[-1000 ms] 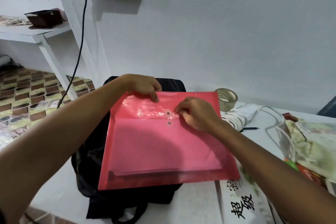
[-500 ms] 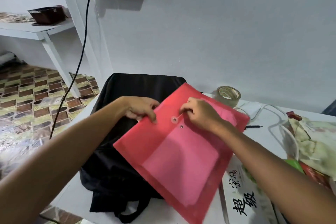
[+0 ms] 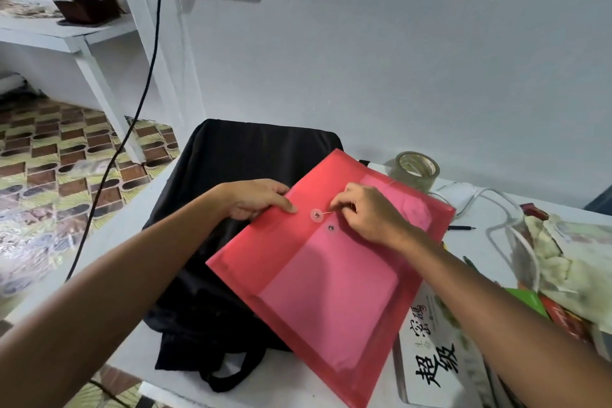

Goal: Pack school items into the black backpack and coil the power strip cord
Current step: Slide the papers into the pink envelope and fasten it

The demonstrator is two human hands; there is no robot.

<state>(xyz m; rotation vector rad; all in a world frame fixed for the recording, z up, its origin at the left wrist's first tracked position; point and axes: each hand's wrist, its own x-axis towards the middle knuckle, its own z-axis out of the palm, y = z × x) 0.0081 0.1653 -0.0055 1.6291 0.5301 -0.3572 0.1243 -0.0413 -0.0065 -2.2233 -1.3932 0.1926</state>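
Red translucent plastic made up the document envelope (image 3: 331,262), which lay slantwise across the black backpack (image 3: 212,242) on the white counter (image 3: 139,228), its lower corner hanging out past the bag toward the person. It seemed to rest there so the bag could serve as a flat support while the flap was fastened. The left hand (image 3: 258,199) lay at the envelope's upper left edge, its fingers hooked over that edge and one straight fingertip pressed onto the flap, apparently to keep the sheet from sliding. The right hand (image 3: 367,212) had its grip closed to a fine pinch on the thin closure string (image 3: 326,213), drawn taut from the upper button (image 3: 317,215); the lower button (image 3: 331,227) sat just below it, so winding looked likely. A paler sheet showed faintly through the plastic, unreadable. The backpack's opening could not be made out beneath the envelope, and whether it was zipped could not be told. Farther right stood a tape roll (image 3: 417,169), with a white power strip cord (image 3: 477,199) beside it, only partly visible and not clearly coiled. A pen (image 3: 460,227) peeped from behind the right wrist, and a printed box (image 3: 437,354) was cut off by the frame's bottom edge.
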